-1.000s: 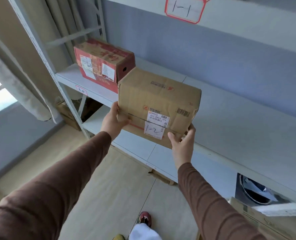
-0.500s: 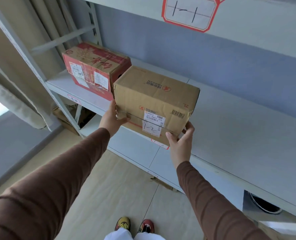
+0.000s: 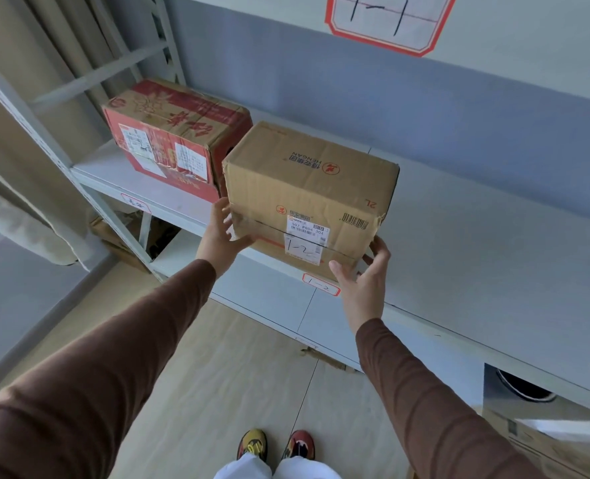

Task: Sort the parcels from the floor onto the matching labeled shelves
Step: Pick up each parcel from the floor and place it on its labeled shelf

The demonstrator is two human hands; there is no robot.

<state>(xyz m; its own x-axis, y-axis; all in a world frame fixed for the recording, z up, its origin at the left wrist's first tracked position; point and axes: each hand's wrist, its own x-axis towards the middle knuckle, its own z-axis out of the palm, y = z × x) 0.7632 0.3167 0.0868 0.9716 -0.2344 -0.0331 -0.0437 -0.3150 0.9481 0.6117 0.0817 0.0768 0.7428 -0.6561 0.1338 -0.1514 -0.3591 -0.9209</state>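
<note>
The left hand (image 3: 221, 236) has its fingers (image 3: 225, 210) spread and fairly straight against the left end of the plain brown parcel (image 3: 307, 195), with the thumb reaching under the near bottom corner. The right hand (image 3: 364, 274) cups the parcel's near right bottom corner: its thumb lies up against the front face beside the white sticker, and its fingers (image 3: 378, 245) curve loosely round the right edge. Whether either hand bears any weight cannot be told.

The parcel sits on the grey shelf (image 3: 476, 257), at its front edge, upright and turned slightly so that its left end points toward the back. On its front face is a printed shipping label with a handwritten label (image 3: 302, 248) reading 1-2 under it. Directly below, on the lip of the shelf, a red-bordered shelf tag (image 3: 321, 285) bears the same 1-2.

Just to the left, on the same shelf, stands a red printed carton (image 3: 172, 143), very close to the brown parcel; whether they touch cannot be told. The shelf above carries a large red-bordered tag (image 3: 390, 20) marked 1-1.

Both arms wear brown sleeves (image 3: 113, 357). Below, a pair of red and yellow shoes (image 3: 276, 444) stand on the pale wooden floor (image 3: 217, 375). A beige curtain (image 3: 17, 167) hangs at the left.
</note>
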